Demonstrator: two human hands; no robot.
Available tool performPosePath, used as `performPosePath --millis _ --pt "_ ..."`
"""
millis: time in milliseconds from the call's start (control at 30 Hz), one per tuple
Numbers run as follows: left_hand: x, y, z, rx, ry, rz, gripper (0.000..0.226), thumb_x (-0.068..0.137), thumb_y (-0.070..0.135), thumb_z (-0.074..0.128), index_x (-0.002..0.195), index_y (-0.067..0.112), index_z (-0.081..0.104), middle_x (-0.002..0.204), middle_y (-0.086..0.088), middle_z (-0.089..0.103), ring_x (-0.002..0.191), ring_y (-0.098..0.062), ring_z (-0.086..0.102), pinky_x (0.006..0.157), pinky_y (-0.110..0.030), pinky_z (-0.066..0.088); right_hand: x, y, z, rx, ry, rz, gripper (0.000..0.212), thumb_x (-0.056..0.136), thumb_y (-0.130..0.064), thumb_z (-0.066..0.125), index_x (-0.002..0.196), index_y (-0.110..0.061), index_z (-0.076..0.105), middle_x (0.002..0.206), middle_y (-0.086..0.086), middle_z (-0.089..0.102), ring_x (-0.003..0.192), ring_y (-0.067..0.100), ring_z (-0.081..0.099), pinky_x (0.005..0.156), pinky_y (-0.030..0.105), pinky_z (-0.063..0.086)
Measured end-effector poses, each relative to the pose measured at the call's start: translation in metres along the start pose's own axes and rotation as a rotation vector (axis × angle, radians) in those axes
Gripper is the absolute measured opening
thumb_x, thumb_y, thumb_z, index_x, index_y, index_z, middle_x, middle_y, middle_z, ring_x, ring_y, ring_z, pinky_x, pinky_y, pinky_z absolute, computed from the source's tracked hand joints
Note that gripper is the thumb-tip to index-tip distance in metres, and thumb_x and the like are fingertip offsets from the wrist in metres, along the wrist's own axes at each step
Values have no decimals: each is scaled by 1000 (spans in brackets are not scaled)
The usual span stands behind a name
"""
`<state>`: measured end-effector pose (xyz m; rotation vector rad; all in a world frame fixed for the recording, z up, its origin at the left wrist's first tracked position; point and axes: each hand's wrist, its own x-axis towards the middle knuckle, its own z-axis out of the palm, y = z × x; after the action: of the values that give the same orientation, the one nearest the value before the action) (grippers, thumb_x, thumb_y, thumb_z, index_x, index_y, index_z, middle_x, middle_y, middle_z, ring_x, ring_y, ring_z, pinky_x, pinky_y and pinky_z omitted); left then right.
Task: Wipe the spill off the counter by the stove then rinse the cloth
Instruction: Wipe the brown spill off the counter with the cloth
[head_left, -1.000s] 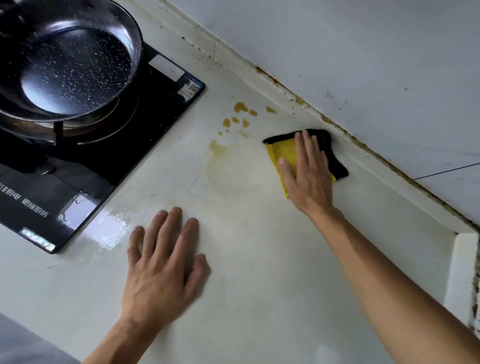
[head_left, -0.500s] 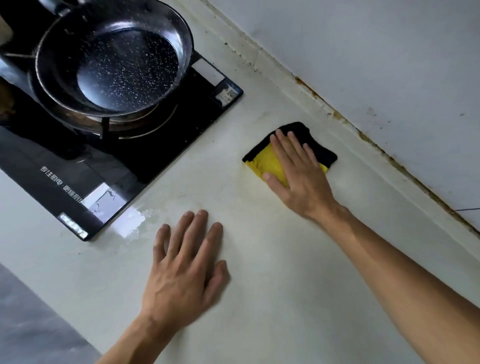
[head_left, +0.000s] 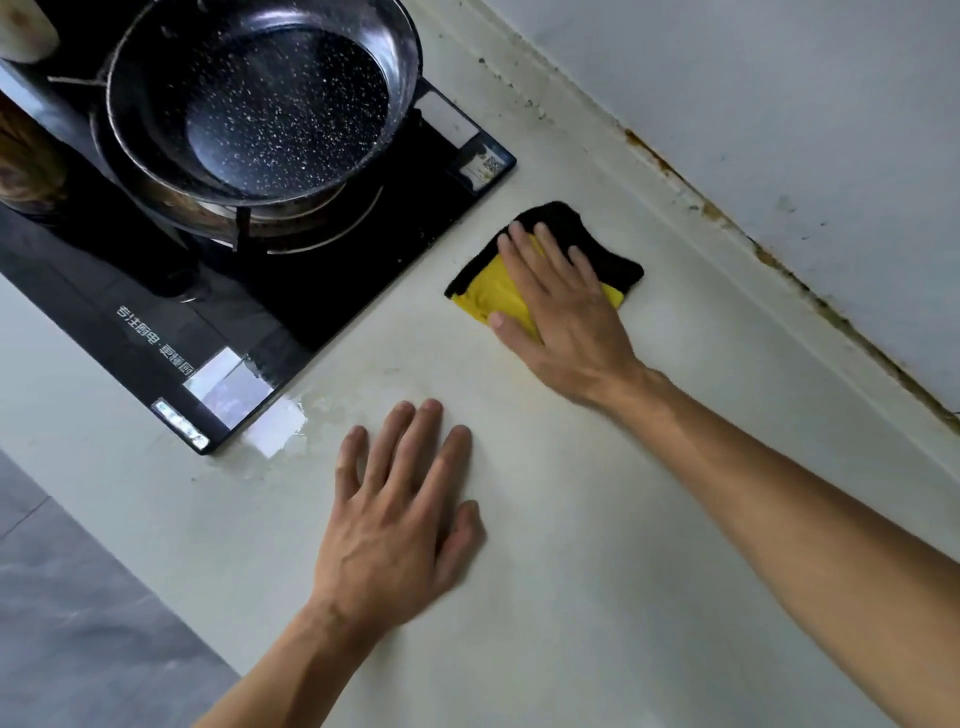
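**Cloth pressed flat beside the stove corner**

The right hand (head_left: 563, 317) lies spread, palm down, on the folded yellow-and-black microfibre cloth (head_left: 485, 293); its fingers are extended and slightly fanned, pinning the cloth to the pale, glossy stone-like counter (head_left: 597, 597) rather than gripping it, which suits a sliding wipe. The cloth's black edge shows beyond the fingertips, its yellow face to the thumb side, just off the corner of the black glass gas stove (head_left: 332, 291).

The left hand (head_left: 402, 519) rests flat on bare counter nearer the body, fingers straight and loosely apart, holding nothing; it looks placed as a brace while the other arm reaches.

A dark speckled non-stick frying pan (head_left: 270, 104) sits on the burner beyond both hands.

Whatever spill remains under the cloth and palm is hidden. A wet, shiny patch (head_left: 283, 423) glints beside the left fingertips at the stove's near corner; whether it is spill or reflection is hard to say. No sink or tap is in view, so rinsing appears not yet begun.
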<state>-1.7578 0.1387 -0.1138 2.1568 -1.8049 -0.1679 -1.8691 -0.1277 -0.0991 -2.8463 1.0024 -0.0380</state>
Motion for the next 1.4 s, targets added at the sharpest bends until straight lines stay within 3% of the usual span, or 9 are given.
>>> performPosePath --millis 133,267,333,533,800,900,1067,1267,1400 --pt "1 1 -1 -13 10 -4 63 97 47 57 152 16 54 167 -13 41 159 -37 32 125 -63 21 -39 28 -5 -17 -74 -136 76 106 -62 29 169 -23 11 177 -4 6 164 16 -1 132 47 9" --pt "2 2 -3 -16 12 -4 63 95 45 58 151 14 54 166 -15 42 157 -39 34 124 -64 23 -7 22 -6 -12 5 224 75 107 -58 22 168 -15 13 177 5 10 164 24 5 131 50 10" --pt "2 2 -4 -14 1 -5 62 96 45 58 150 14 55 165 -15 43 156 -40 35 123 -64 24 3 -3 -1 -12 29 277 75 108 -57 25 168 -13 13 176 7 10 163 27 6 131 51 10" --pt "3 2 -5 -4 -42 -14 64 98 47 54 152 14 53 165 -14 44 158 -38 34 123 -64 25 -71 -30 7 29 0 -67 73 108 -58 32 167 -17 18 176 1 13 164 21 6 131 48 11" --pt "3 2 -9 -25 -82 -13 59 101 46 47 153 19 45 167 -8 38 158 -35 31 125 -62 22 -117 -75 11 278 201 67 39 106 -20 58 144 -12 61 159 1 51 155 25 38 127 51 30" --pt "0 2 -19 -33 -111 5 55 102 41 48 150 15 49 166 -11 41 157 -36 33 126 -60 24 -131 -87 1 354 192 123 31 107 -18 55 135 -13 66 151 -1 60 150 21 46 123 46 37" --pt "-46 8 -64 -69 -124 -8 51 103 36 50 150 16 53 160 -10 49 155 -34 38 124 -55 36 -173 -118 -31 408 152 170 24 108 -22 57 128 -19 69 126 -7 74 118 13 68 98 23 52" --pt "-152 14 -121 -266 -123 -265 34 100 26 55 131 20 69 130 4 70 124 -23 63 99 -41 57 -240 -169 -63 642 -127 324 19 108 -28 55 122 -25 68 84 -30 64 75 -6 58 72 4 38" --pt "-224 8 -142 -364 -430 -593 25 104 32 49 121 29 67 115 4 76 107 -24 71 85 -40 59 -285 -202 -71 767 -307 515 17 110 -33 50 103 -25 64 62 -29 57 58 -2 53 60 20 36"
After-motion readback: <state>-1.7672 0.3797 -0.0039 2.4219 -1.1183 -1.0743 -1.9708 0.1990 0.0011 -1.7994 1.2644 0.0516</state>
